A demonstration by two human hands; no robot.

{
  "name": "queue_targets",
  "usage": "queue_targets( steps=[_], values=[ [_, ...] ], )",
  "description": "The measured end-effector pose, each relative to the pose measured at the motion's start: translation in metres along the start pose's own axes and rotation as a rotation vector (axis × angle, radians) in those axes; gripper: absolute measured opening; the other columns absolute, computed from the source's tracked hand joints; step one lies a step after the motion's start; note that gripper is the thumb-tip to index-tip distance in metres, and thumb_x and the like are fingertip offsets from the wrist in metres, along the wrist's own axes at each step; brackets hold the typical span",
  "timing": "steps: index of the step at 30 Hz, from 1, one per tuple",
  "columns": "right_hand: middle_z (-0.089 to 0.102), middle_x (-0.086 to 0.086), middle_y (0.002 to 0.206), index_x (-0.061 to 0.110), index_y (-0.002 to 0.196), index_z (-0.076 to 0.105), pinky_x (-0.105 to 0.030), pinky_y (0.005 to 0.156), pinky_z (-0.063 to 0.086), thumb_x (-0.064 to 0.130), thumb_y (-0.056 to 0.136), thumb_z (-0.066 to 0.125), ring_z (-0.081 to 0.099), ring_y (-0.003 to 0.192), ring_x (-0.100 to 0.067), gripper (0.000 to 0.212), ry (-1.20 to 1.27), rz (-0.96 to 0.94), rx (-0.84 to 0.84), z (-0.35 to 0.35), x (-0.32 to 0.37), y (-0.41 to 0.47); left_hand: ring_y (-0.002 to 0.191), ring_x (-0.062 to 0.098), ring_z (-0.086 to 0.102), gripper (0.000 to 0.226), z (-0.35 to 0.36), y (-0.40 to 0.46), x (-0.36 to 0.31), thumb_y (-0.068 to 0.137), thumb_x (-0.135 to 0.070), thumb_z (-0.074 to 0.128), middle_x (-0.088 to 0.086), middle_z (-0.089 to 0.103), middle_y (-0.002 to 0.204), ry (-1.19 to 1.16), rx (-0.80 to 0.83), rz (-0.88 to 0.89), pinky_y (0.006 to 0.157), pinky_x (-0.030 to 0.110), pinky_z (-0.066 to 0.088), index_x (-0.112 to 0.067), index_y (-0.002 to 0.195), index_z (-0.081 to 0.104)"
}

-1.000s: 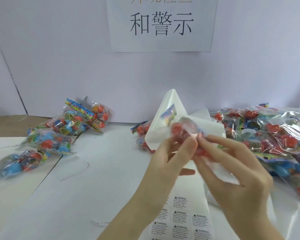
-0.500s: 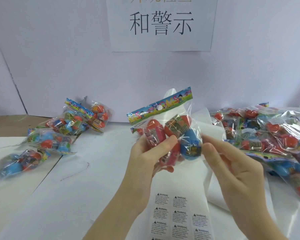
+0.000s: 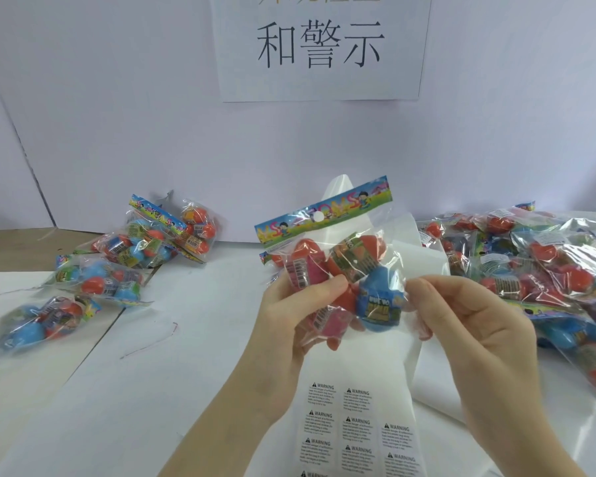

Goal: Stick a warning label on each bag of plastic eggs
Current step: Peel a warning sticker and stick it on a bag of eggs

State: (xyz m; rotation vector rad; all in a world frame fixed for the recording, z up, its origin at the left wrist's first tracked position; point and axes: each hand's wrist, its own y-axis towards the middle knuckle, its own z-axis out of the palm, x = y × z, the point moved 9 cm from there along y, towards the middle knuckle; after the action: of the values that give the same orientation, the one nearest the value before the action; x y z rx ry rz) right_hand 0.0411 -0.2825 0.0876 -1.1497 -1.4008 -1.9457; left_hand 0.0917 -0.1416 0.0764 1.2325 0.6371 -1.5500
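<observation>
I hold a clear bag of plastic eggs [image 3: 344,266] upright above the table's middle, its colourful header card on top. My left hand [image 3: 296,311] grips the bag's left side, thumb across the front over a pink egg. My right hand [image 3: 468,325] pinches the bag's right edge beside the blue egg. Below lies a white sheet of warning labels [image 3: 355,425], with several labels left on its lower part and its far end curled up behind the bag.
A small group of egg bags [image 3: 124,266] lies at the left of the white table [image 3: 172,390]. A large heap of egg bags [image 3: 537,266] fills the right side. A printed paper sign [image 3: 320,46] hangs on the wall behind.
A second ago both hands held the bag bunched and tilted; it has since turned upright with the header card showing, and my right hand has shifted to its right edge.
</observation>
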Motion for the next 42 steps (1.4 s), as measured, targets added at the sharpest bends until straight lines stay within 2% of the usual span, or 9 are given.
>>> queue_targets(
  steps=[16,19,23,27,31,34,37,40,42],
  values=[
    [0.058,0.006,0.053,0.017,0.064,0.070,-0.012,0.053,0.041,0.028,0.067,0.075,0.046,0.048,-0.005,0.011,0.114,0.034,0.034,0.002,-0.001,0.001,0.044,0.007,0.052,0.011,0.005,-0.002,0.003,0.058,-0.017,0.067,-0.005,0.063,0.057,-0.018,0.057,-0.029,0.042,0.016,0.040,-0.026,0.062,0.072],
    [0.058,0.003,0.055,0.021,0.069,0.074,-0.014,0.053,0.041,0.039,0.065,0.062,0.045,0.051,-0.008,0.021,0.178,0.078,0.025,0.002,-0.001,-0.004,0.045,0.008,0.052,0.011,0.005,-0.002,0.003,0.064,-0.019,0.062,-0.003,0.063,0.059,-0.036,0.050,-0.026,0.042,0.017,0.040,-0.024,0.064,0.072],
    [0.061,0.013,0.051,0.007,0.089,0.075,-0.011,0.056,0.041,0.022,0.077,0.068,0.051,0.047,-0.001,0.020,-0.096,0.103,0.023,-0.001,-0.019,0.013,0.048,0.009,0.052,0.011,0.000,0.003,0.007,0.066,-0.019,0.064,0.001,0.063,0.062,0.001,-0.014,0.005,0.045,0.018,0.042,-0.013,0.075,0.068],
    [0.067,0.013,0.084,0.022,0.103,0.067,-0.011,0.067,0.043,0.036,0.067,0.077,0.057,0.071,0.000,0.040,-0.345,-0.260,-0.014,0.003,0.016,0.000,0.073,0.013,0.066,0.039,-0.004,0.004,0.008,0.061,-0.024,0.083,0.004,0.073,0.086,0.032,-0.101,0.044,0.058,0.018,0.051,-0.015,0.094,0.064],
    [0.061,0.003,0.090,0.015,0.107,0.059,-0.016,0.067,0.046,0.016,0.066,0.078,0.054,0.075,-0.004,0.045,-0.449,-0.562,-0.178,-0.003,0.041,-0.021,0.088,0.002,0.063,0.058,-0.012,0.002,0.008,0.060,-0.050,0.082,-0.005,0.068,0.102,0.276,-0.221,0.091,0.068,0.010,0.047,-0.026,0.106,0.056],
    [0.058,-0.001,0.088,0.008,0.104,0.059,-0.025,0.065,0.046,0.006,0.072,0.077,0.051,0.070,-0.015,0.037,-0.672,-0.800,-0.201,0.007,0.050,-0.033,0.085,0.005,0.063,0.057,0.006,0.003,0.016,0.056,-0.053,0.076,-0.001,0.069,0.101,0.138,-0.002,0.025,0.068,0.017,0.049,-0.023,0.104,0.067],
    [0.063,-0.007,0.081,0.009,0.096,0.067,-0.021,0.069,0.043,0.010,0.075,0.073,0.051,0.067,-0.018,0.022,-0.674,-0.844,0.010,0.028,0.045,-0.038,0.072,0.011,0.068,0.051,0.022,-0.002,0.014,0.045,-0.047,0.089,0.001,0.072,0.082,-0.116,0.156,-0.018,0.064,0.020,0.053,-0.019,0.084,0.074],
    [0.063,-0.004,0.088,0.013,0.097,0.067,-0.019,0.068,0.046,0.029,0.080,0.069,0.056,0.071,-0.014,0.023,-0.523,-0.766,0.114,0.034,0.045,-0.038,0.072,0.020,0.070,0.047,0.005,0.000,0.018,0.059,-0.032,0.084,0.008,0.073,0.084,-0.085,-0.028,-0.035,0.065,0.027,0.056,-0.007,0.095,0.070],
    [0.059,0.004,0.094,0.019,0.100,0.061,-0.022,0.069,0.045,0.033,0.085,0.063,0.054,0.074,-0.013,0.020,-0.491,-0.697,0.004,0.023,0.046,-0.032,0.069,0.016,0.069,0.031,-0.005,0.001,0.017,0.059,-0.024,0.077,0.008,0.074,0.083,-0.072,-0.107,-0.037,0.058,0.025,0.055,-0.010,0.087,0.074]
  ],
)
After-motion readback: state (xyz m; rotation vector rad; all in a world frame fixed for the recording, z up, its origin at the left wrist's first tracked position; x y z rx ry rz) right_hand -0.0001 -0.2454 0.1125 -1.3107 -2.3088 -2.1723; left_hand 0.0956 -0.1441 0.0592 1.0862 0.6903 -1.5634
